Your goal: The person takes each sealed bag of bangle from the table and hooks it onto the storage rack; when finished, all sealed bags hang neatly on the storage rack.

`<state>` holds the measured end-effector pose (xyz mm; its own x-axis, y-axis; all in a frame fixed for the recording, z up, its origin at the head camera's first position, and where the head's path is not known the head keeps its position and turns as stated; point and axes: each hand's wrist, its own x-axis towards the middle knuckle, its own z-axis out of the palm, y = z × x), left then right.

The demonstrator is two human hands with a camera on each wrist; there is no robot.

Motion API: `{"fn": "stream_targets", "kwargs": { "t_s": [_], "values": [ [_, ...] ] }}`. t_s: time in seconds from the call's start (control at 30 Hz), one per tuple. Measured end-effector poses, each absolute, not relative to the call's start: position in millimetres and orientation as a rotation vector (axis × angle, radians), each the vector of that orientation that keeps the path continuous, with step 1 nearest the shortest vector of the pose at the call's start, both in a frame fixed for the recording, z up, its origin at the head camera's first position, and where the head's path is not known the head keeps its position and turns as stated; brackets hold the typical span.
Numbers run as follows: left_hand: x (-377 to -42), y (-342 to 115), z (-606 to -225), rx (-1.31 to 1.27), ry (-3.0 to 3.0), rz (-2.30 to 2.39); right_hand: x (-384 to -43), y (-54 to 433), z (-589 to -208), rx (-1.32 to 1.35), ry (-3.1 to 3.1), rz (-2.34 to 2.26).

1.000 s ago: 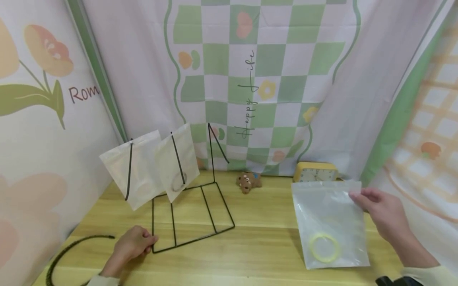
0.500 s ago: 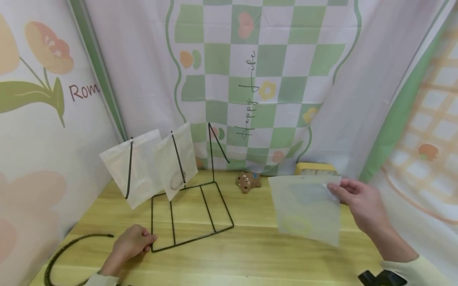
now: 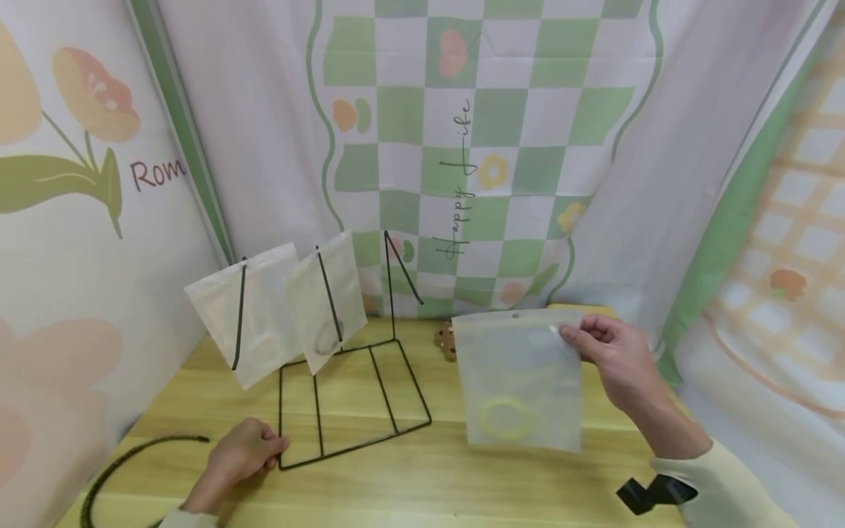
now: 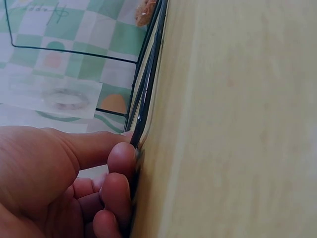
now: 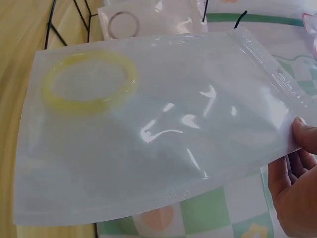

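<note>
My right hand (image 3: 617, 363) pinches the upper right corner of a frosted plastic bag (image 3: 528, 367), which hangs above the table. Inside its lower part lies a yellow ring (image 3: 506, 419), also plain in the right wrist view. A small hole shows near the bag's top edge. At the near left corner of a black wire rack (image 3: 356, 446), my left hand (image 3: 243, 449) pinches the frame between thumb and fingers. Two similar bags hang on the rack's left prongs: the left bag (image 3: 264, 315) and the middle bag (image 3: 330, 301), with a dark ring in the latter. The right prong (image 3: 404, 268) is bare.
A dark braided headband (image 3: 105, 477) lies at the table's left front. Behind the held bag, a brown bear figure (image 3: 446, 340) and a yellow clock (image 3: 587, 306) are partly hidden. A checkered curtain (image 3: 455, 169) hangs at the back of the wooden table (image 3: 396, 488).
My right hand has carried the bag leftward, closer to the rack, and it now overlaps the bear figure and covers most of the clock. The left hand keeps its place on the rack.
</note>
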<state>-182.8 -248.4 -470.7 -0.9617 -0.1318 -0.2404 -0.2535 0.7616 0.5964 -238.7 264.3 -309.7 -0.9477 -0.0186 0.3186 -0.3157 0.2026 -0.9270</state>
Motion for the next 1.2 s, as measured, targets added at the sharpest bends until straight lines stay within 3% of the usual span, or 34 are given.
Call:
{"fn": "stream_targets", "kwargs": {
  "t_s": [0.67, 1.2],
  "values": [
    [-180.7, -249.2, -473.7, -0.319, 2.777, 0.991, -242.6, 217.4, -305.5, 0.581, -2.247, 1.918],
    [-183.1, -249.1, -471.4, -0.320, 2.770, 0.998, -250.1, 186.3, -304.4, 0.604, -2.327, 1.905]
  ]
}}
